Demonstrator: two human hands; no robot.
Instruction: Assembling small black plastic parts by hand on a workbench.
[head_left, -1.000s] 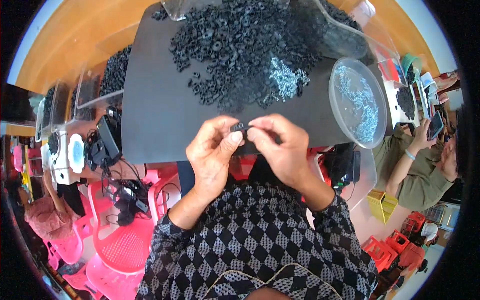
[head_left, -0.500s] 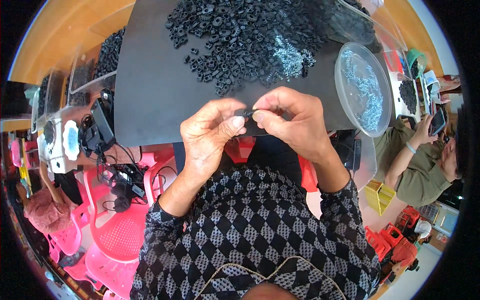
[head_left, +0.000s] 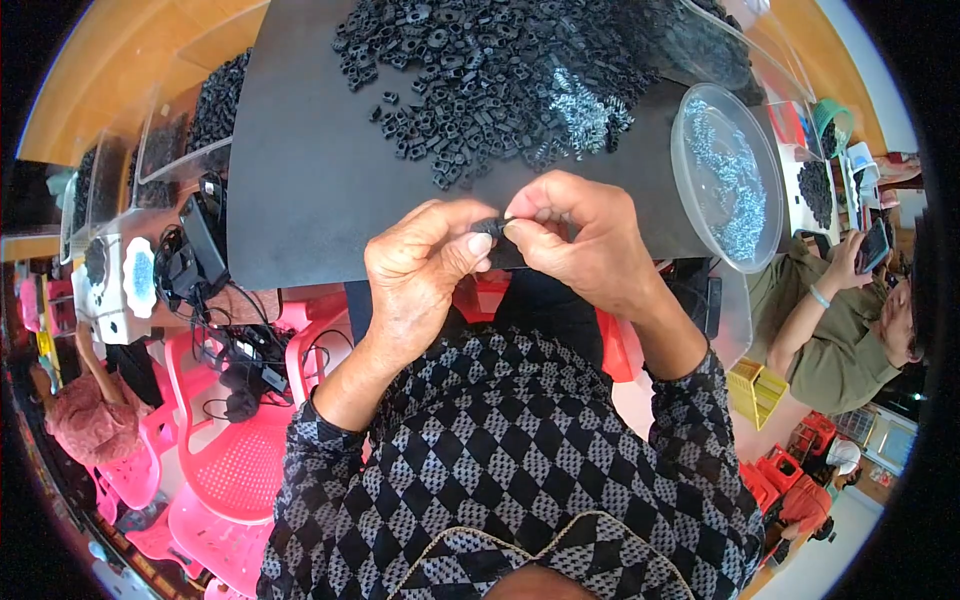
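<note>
Near the front edge of the dark table, my left hand (head_left: 418, 262) pinches a small black plastic part (head_left: 487, 227) between thumb and fingers. My right hand (head_left: 580, 235) meets it from the other side, thumb and forefinger closed on the right end of the same part. Fingertips cover much of it, so its exact shape is hidden. Beyond the hands lies a wide heap of small black plastic parts (head_left: 450, 85). A small pile of metal springs (head_left: 588, 115) rests on the heap's right side.
A round clear tray (head_left: 690, 185) holding springs sits at the table's right. Clear bins (head_left: 185, 165) of black parts and a black power adapter (head_left: 205, 235) with cables are at left. Pink chairs (head_left: 235, 460) stand at lower left. Another person (head_left: 840, 320) holds a phone at right.
Both hands stay together at nearly the same spot. The black part has turned slightly, and the right fingertips have closed up nearer to the left ones.
</note>
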